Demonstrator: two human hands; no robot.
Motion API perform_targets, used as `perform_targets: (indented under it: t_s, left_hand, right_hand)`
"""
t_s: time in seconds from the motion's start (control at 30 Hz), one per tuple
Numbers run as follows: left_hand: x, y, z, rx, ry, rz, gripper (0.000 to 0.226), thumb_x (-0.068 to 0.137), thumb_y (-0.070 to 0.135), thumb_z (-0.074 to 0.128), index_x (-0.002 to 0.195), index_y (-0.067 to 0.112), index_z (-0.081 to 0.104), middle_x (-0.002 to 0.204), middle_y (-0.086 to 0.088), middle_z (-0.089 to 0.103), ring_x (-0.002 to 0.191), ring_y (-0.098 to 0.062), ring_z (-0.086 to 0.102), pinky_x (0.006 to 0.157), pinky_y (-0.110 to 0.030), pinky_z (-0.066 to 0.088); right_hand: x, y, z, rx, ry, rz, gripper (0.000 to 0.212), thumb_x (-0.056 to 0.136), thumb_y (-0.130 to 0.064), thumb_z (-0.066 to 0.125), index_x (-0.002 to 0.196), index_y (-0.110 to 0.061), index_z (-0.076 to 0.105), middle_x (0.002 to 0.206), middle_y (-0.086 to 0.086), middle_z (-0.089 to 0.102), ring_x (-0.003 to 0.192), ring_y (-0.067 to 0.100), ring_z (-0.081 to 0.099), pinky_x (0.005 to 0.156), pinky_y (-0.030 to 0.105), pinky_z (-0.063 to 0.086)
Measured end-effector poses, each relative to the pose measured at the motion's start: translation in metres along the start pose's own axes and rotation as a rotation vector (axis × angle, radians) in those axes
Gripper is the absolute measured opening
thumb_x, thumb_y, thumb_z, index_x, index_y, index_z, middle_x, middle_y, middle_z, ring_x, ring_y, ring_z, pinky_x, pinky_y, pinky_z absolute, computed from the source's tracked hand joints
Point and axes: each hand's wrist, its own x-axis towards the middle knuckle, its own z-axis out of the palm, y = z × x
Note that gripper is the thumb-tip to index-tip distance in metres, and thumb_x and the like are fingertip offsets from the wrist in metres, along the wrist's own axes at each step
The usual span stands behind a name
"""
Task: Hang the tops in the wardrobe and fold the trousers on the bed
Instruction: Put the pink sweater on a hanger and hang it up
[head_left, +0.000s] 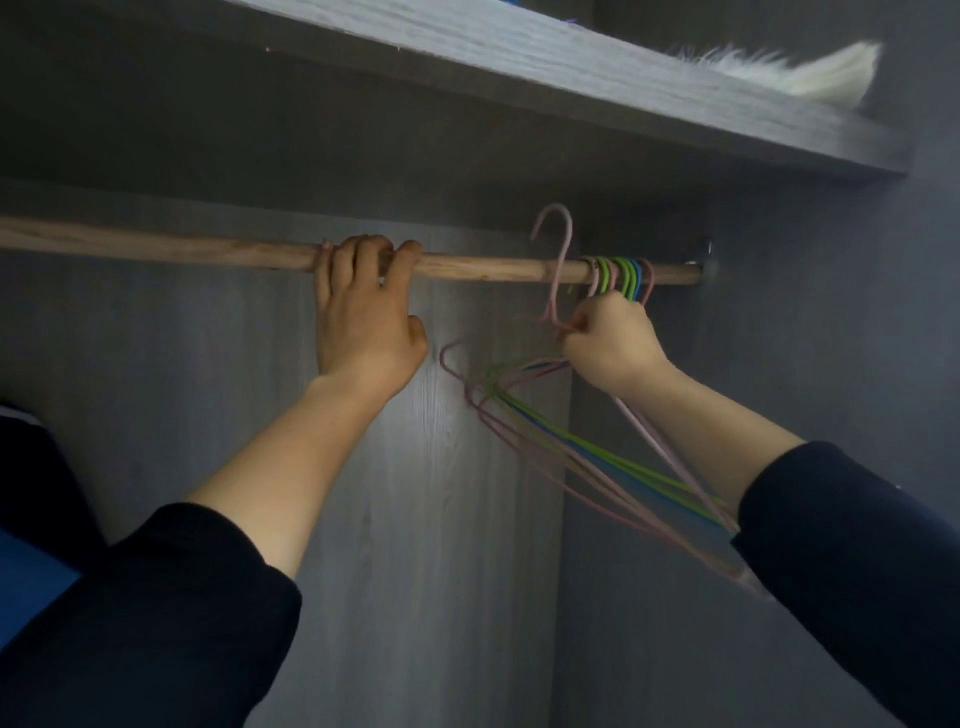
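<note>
A wooden rail (156, 248) runs across the grey wardrobe. My left hand (366, 312) grips the rail near its middle, fingers curled over the top. Several pink, green and blue wire hangers (621, 273) hang bunched at the rail's right end. My right hand (610, 343) pinches the neck of a pink hanger (558, 260) whose hook stands lifted above the rail, off it. The hangers' lower bars slant down to the right behind my right forearm. No tops or trousers are in view.
A grey shelf (519, 67) lies above the rail with a white fluffy item (831, 73) on it. The wardrobe's right wall (831, 338) stands close beside the hangers. Dark and blue fabric (31, 519) shows at the left edge.
</note>
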Motion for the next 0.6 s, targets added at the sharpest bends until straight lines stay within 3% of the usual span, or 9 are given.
perform_targets:
  t_s: [0.17, 0.27, 0.33, 0.43, 0.6]
  left_hand:
    - [0.0, -0.001, -0.005, -0.007, -0.036, 0.01, 0.069, 0.065, 0.012, 0.061, 0.133, 0.014, 0.049, 0.124, -0.014, 0.049, 0.122, -0.034, 0.037, 0.116, -0.043, 0.007]
    - [-0.001, -0.002, -0.011, -0.021, -0.081, 0.023, 0.072, 0.067, 0.011, 0.063, 0.137, 0.013, 0.046, 0.131, -0.015, 0.047, 0.13, -0.035, 0.034, 0.117, -0.043, 0.005]
    - [-0.001, -0.003, -0.017, -0.042, -0.148, 0.04, 0.078, 0.071, 0.012, 0.064, 0.144, 0.014, 0.038, 0.145, -0.016, 0.037, 0.141, -0.034, 0.022, 0.118, -0.042, 0.001]
    - [-0.02, 0.001, -0.03, -0.106, -0.264, 0.049, 0.08, 0.077, 0.016, 0.061, 0.15, 0.015, 0.027, 0.159, -0.013, 0.014, 0.148, -0.031, 0.003, 0.119, -0.041, 0.002]
    - [-0.11, 0.014, -0.028, -0.322, -0.408, -0.043, 0.065, 0.079, 0.023, 0.041, 0.142, 0.008, 0.041, 0.152, -0.016, 0.032, 0.143, -0.032, 0.024, 0.118, -0.045, 0.016]
  right_hand:
    - [0.002, -0.021, 0.016, 0.316, 0.016, -0.042, 0.022, 0.091, -0.022, 0.06, 0.073, -0.01, 0.063, 0.067, 0.006, 0.054, 0.062, 0.016, 0.048, 0.056, 0.026, 0.033]
    - [-0.008, -0.029, 0.025, 0.368, 0.021, -0.077, 0.02, 0.093, -0.024, 0.058, 0.076, -0.016, 0.064, 0.07, 0.003, 0.056, 0.068, 0.012, 0.049, 0.061, 0.023, 0.034]
    - [-0.021, -0.031, 0.031, 0.341, 0.012, -0.072, 0.021, 0.095, -0.024, 0.056, 0.078, -0.015, 0.064, 0.068, 0.003, 0.058, 0.062, 0.008, 0.052, 0.058, 0.021, 0.035]
    - [-0.053, -0.03, 0.035, 0.348, -0.064, -0.026, 0.024, 0.096, -0.02, 0.055, 0.075, -0.011, 0.064, 0.05, -0.003, 0.055, 0.033, -0.001, 0.048, 0.041, 0.015, 0.037]
    - [-0.115, -0.019, 0.039, 0.289, -0.195, 0.052, 0.027, 0.096, -0.018, 0.055, 0.079, 0.0, 0.066, 0.053, 0.003, 0.054, 0.027, 0.001, 0.046, 0.034, 0.014, 0.035]
